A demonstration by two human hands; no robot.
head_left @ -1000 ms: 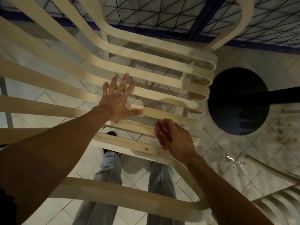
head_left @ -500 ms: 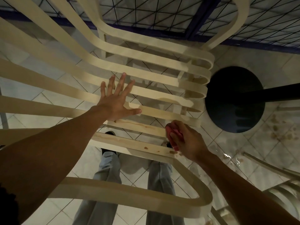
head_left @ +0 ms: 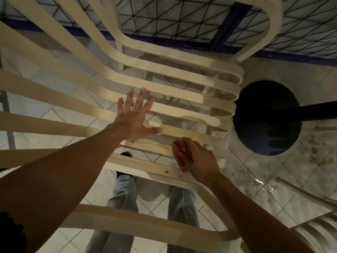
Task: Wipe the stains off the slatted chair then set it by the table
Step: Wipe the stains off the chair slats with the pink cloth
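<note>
Gripping pink cloth (sponge?) on chair slat w/ right hand; left hand splayed flat.

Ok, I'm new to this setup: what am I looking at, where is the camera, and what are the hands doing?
No machine here: a person wears one wide-angle camera on the head, looking down. The left hand lies flat, fingers spread, on the slatted chair. The right hand holds a red cloth against a slat near small brown stains. Below are the person's grey trouser legs, a tiled floor and a dark round disc.
</note>
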